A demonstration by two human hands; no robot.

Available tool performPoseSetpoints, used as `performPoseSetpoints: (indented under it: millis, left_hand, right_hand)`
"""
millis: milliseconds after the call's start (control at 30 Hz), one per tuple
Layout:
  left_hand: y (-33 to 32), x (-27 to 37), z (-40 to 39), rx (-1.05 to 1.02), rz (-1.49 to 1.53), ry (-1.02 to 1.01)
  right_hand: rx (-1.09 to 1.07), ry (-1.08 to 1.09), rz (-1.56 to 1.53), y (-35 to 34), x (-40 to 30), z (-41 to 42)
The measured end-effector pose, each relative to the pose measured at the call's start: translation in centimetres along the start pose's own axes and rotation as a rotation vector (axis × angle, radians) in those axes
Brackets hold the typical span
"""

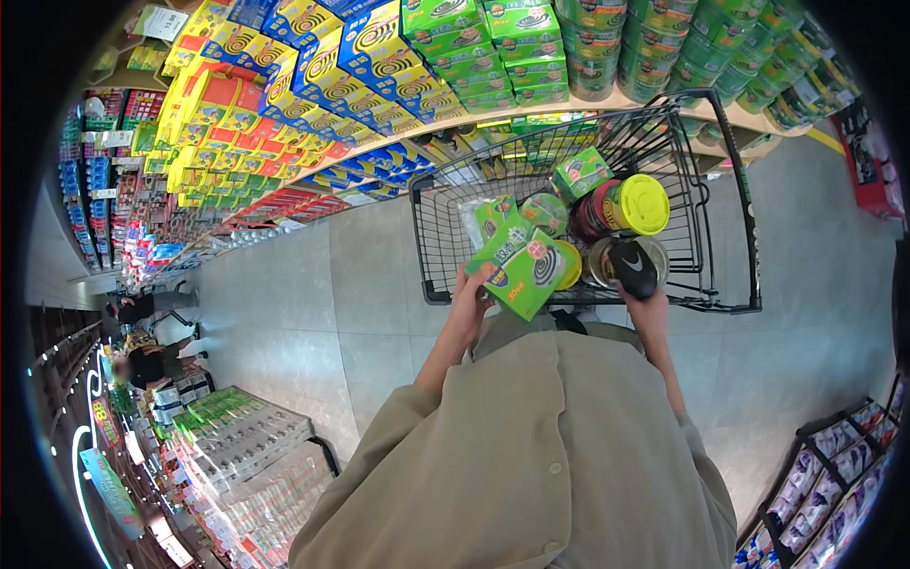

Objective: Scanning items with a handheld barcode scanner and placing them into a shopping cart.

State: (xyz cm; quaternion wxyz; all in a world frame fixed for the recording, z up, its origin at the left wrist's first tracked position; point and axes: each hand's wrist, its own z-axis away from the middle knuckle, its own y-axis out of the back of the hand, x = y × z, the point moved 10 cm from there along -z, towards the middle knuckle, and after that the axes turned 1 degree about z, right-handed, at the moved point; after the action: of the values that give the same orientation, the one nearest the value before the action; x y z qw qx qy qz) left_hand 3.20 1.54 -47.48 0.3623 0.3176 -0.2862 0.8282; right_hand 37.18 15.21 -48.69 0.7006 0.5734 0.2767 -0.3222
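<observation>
My left hand grips the lower left corner of a green mosquito coil box, tilted over the near side of a black wire shopping cart. My right hand holds a black handheld barcode scanner at the cart's near side, its head over a clear round container. Inside the cart, a yellow-lidded tub lies beside a dark red one. Another green box sits behind them. A round green pack and a plastic-wrapped green box lie farther left, partly hidden by the held box.
Beyond the cart runs a shelf edge with stacked blue-and-yellow coil boxes, green boxes and round green tubs. Stacked packs stand at lower left, a rack of bags at lower right. Two people are at far left.
</observation>
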Motion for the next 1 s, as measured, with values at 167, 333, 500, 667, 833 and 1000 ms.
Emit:
performPoseSetpoints:
  millis: [167, 333, 500, 667, 833, 1000]
  left_hand:
    - [-3.4, 1.3, 1.9, -0.096, 0.037, -0.089]
    - [-6.1, 3.3, 4.2, -0.135, 0.122, -0.194]
    - [-7.2, 4.6, 5.5, -0.154, 0.077, -0.284]
    - [-7.5, 3.9, 6.0, -0.125, 0.132, -0.274]
    - [-7.0, 2.6, 6.2, -0.091, 0.08, -0.268]
    - [-8.9, 1.0, 6.7, -0.045, 0.202, -0.123]
  right_hand:
    - [-0.351, -0.167, -0.446, 0.2, -6.4, 0.9]
    - [-0.501, -0.136, -0.626, 0.4, -8.6, 1.7]
    - [-0.541, -0.125, -0.797, 0.8, -9.4, 1.5]
    - [-0.613, -0.109, -0.831, 0.4, -7.9, 1.5]
    - [-0.704, -0.121, -0.846, 0.6, -9.1, 2.2]
    - [-0.626, -0.16, -0.763, 1.4, -8.7, 2.8]
